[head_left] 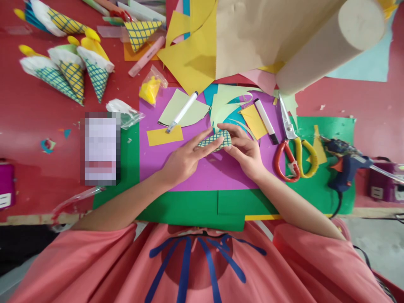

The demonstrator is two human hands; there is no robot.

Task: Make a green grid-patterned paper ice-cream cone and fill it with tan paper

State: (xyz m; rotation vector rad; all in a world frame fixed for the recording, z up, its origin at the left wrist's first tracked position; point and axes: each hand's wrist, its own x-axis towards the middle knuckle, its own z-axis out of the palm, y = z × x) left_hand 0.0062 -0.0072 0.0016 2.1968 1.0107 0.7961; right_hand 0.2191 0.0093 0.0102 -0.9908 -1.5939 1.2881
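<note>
Between both hands lies a small paper cone [224, 137], pale green with a dark blue crosshatch, its point toward the left and its wide end toward the right. My left hand [186, 159] has its fingers closed along the narrow part. At the wide end, my right hand [248, 151] grips the rim between thumb and fingers. Beneath them is a purple sheet [195, 181]. Just beyond the hands lie a white marker [184, 110], a pale green paper piece [176, 105], a yellow strip [164, 135] and another marker [265, 122].
Scissors [292, 143] and a blue glue gun [350, 168] lie at right. A cardboard tube [325, 50] leans in from the back right. Finished-looking cones [99, 80] are grouped at the upper left, above a blurred-out phone-like object [100, 149]. A bag of yellow clay-like material [150, 89] sits nearby.
</note>
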